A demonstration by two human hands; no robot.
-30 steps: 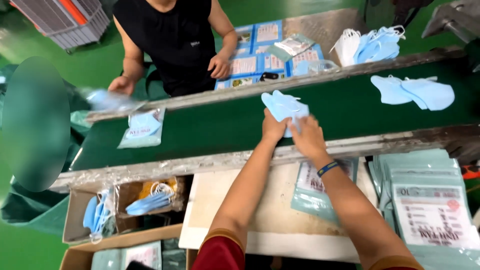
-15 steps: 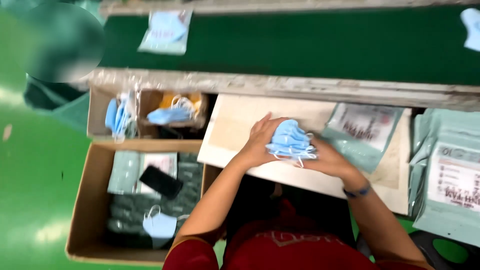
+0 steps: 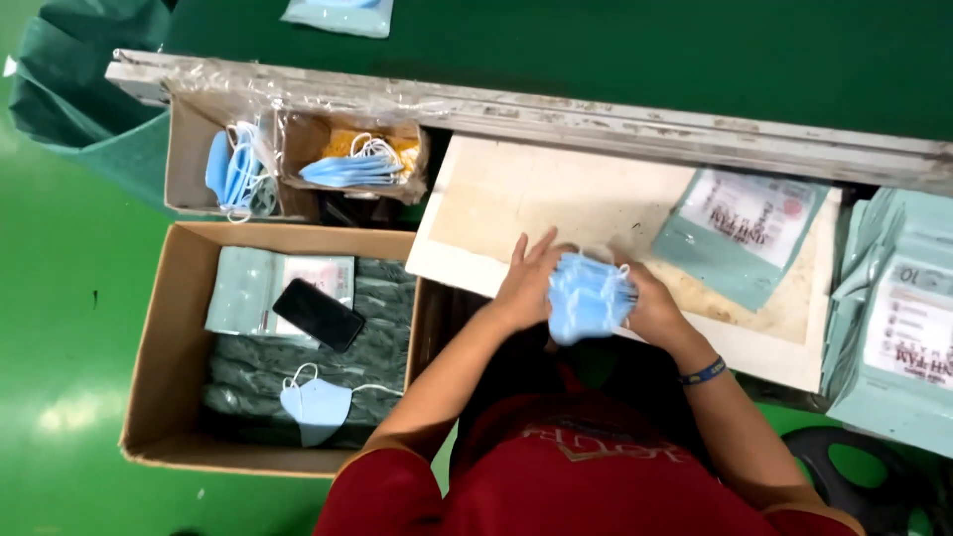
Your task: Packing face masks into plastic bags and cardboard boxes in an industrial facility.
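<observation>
Head view, two hands [image 3: 586,293] clasped around one stack of blue masks [image 3: 588,298], one pouch [image 3: 743,230] beside.

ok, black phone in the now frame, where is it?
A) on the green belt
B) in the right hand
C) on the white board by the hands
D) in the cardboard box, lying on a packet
D: the black phone lies on a pale packet inside the open cardboard box, to the left of both hands, which hold the blue masks.
</observation>
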